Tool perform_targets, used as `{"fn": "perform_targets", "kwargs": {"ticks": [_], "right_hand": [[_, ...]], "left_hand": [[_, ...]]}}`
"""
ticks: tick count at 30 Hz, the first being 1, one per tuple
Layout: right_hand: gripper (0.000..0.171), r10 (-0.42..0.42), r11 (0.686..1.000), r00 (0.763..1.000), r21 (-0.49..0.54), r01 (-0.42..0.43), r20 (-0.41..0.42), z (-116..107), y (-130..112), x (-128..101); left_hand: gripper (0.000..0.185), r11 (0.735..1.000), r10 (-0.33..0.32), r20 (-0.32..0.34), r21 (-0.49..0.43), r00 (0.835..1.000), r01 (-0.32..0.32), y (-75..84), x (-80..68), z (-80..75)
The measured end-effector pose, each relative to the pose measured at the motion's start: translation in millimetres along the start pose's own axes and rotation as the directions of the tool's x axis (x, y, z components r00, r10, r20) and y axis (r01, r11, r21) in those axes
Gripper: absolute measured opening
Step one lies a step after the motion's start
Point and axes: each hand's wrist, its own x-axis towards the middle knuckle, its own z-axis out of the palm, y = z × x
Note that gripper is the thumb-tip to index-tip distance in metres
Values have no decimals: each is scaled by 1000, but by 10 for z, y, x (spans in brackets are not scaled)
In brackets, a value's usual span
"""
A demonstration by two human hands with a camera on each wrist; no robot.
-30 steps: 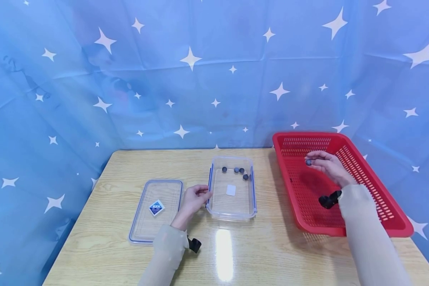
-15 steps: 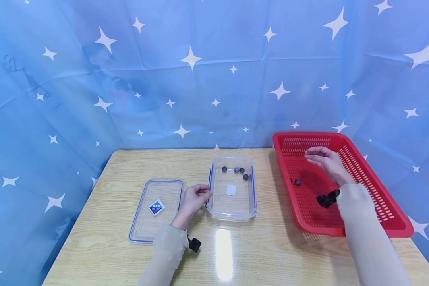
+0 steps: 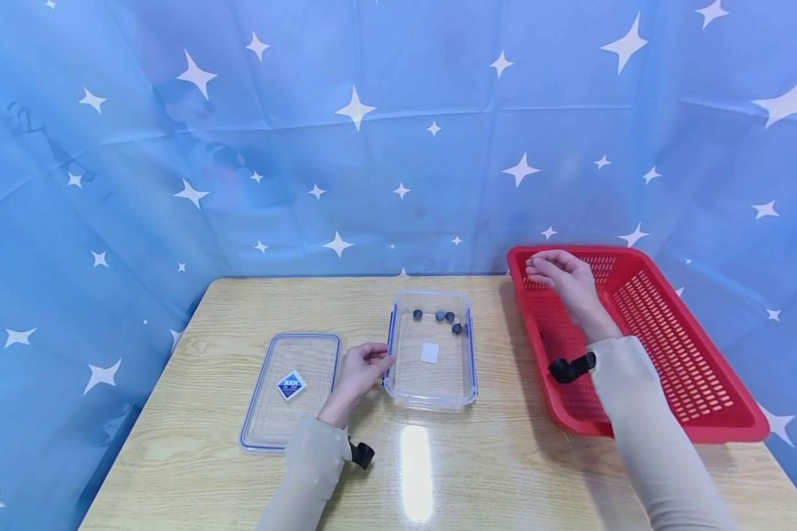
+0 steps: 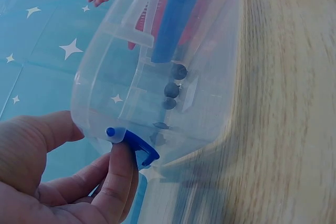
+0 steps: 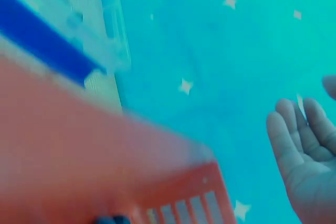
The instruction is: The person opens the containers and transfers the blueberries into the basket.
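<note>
The clear container [image 3: 432, 380] stands on the bench [image 3: 491, 472], and its far edge is near to the back edge, where the blue curtain [image 3: 398, 147] hangs. Between the container and the red basket [image 3: 677, 354] there is a strip of wood; a wider stretch lies in front, with a bright reflection on it. The basket covers most of the right bench edge. At the left, the lid [image 3: 282, 413] lies flat, just beside the left forearm, so the room is narrow there.

The left hand [image 3: 365, 369] holds the container's left side, with bent fingers and a small gap to the thumb. The right hand [image 3: 567, 280] is over the far left part of the basket, its fingers loosely bent and rather wide from the thumb. The right sleeve [image 3: 651, 435] crosses above the near basket rim.

The dark balls [image 3: 440, 316] sit inside the container, in its far part, as the head view shows. The left wrist view adds that one fingertip touches the blue clip [image 4: 139, 148], which is hanging open. The right wrist view, quite blurred, shows the thumb apart from the fingers, and also a dark object [image 5: 113, 219] by the red wall; I cannot tell what it is.
</note>
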Motion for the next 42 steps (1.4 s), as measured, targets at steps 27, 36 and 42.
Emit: {"fn": "perform_targets", "kwargs": {"ticks": [27,36,42], "right_hand": [[45,314,936,946,-188,-296,74,919,271,82],[37,401,890,915,-259,-376,49,1246,439,56],[36,416,884,909,-231,-407,-11,1421,647,48]], "left_hand": [[29,1000,-24,1,-14,1000,24,-26,3,-7],[31,1000,-22,3,-17,1000,22,-29,16,-19],[30,1000,-30,2,-3,1000,30,-5,9,-1]]}}
